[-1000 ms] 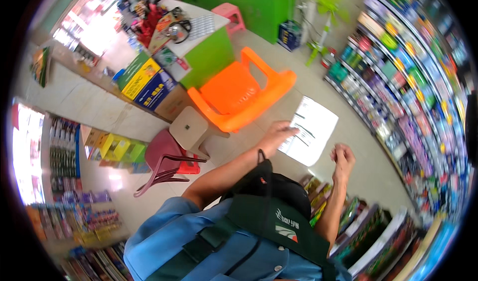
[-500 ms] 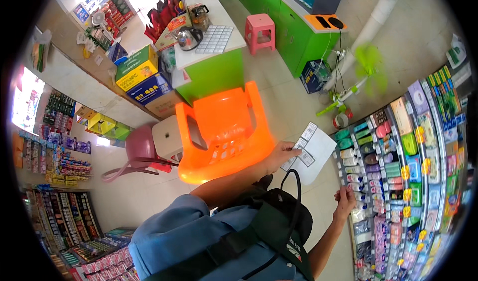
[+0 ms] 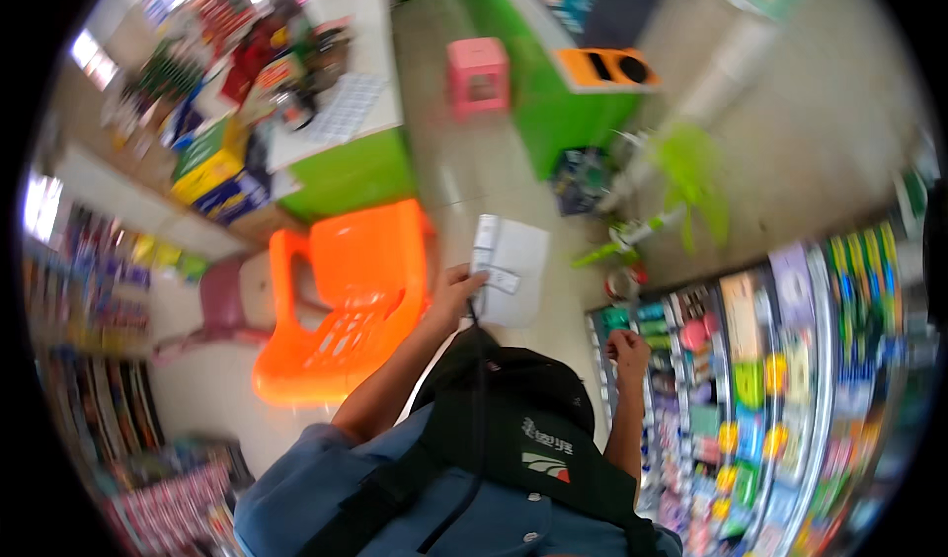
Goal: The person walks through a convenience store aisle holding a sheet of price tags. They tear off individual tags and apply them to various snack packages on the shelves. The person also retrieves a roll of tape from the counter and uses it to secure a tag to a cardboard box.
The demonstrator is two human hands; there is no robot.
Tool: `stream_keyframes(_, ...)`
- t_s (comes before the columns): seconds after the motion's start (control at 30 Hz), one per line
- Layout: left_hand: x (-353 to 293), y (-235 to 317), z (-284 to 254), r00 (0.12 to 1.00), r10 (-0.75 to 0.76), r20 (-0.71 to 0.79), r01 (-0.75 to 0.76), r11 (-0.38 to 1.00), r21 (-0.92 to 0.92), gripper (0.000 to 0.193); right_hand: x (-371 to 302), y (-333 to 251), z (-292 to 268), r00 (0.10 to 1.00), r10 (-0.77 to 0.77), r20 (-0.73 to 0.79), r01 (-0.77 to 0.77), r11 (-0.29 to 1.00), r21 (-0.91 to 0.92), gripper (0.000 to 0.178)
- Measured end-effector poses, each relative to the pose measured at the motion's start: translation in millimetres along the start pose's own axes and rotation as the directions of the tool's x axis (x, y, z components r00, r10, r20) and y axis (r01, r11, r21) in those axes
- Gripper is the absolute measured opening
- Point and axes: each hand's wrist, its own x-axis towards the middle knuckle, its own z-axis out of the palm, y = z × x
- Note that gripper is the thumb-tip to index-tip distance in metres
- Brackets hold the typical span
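In my left hand (image 3: 458, 290) is a white paper sheet (image 3: 521, 256), gripped at its left edge. Small printed labels (image 3: 484, 244) with dark borders lie along that side of it. My right hand (image 3: 628, 348) is raised at the left edge of the goods shelf (image 3: 805, 320), its fingers curled together. Blur hides whatever may be between those fingers. Behind my left forearm stands an orange plastic armchair (image 3: 367, 261).
A green-sided counter (image 3: 355, 174) is ahead on the left, with a pink stool (image 3: 479, 75) beyond it. A green fan (image 3: 691, 177) stands ahead right by a dark box (image 3: 581, 180). Behind the armchair is a maroon chair (image 3: 223, 295).
My view has turned, and the room appears shifted left. My right hand has moved up and forward along the shelf edge. The paper sheet stays in my left hand, now held more upright.
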Motion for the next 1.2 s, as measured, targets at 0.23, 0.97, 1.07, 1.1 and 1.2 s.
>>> stream_keyframes(0.23,46,36,12,0.975,0.106,-0.196,-0.131,0.984,-0.122,0.019,147,-68,72,0.949,0.03,0.312,0.0,0.995,-0.096,0.021)
stream_keyframes(0.97,209,132,-102,0.768,0.148,-0.623,0.556,0.326,0.764,0.023,511,-116,532,0.532,0.146,0.834,0.063,0.976,-0.211,0.02)
stream_keyframes(1.07,197,117,-107,0.694,0.12,-0.71,0.684,0.196,0.702,0.026,530,-118,616,0.469,0.163,0.868,0.048,0.977,-0.21,0.022)
stream_keyframes(1.1,196,117,-109,0.669,0.105,-0.736,0.707,0.218,0.673,0.028,538,-99,648,0.455,0.175,0.873,0.034,0.976,-0.214,0.022)
stream_keyframes(1.2,207,121,-95,0.525,-0.029,-0.85,0.787,0.396,0.473,0.03,553,-79,724,0.439,0.159,0.884,0.124,0.964,-0.234,0.021)
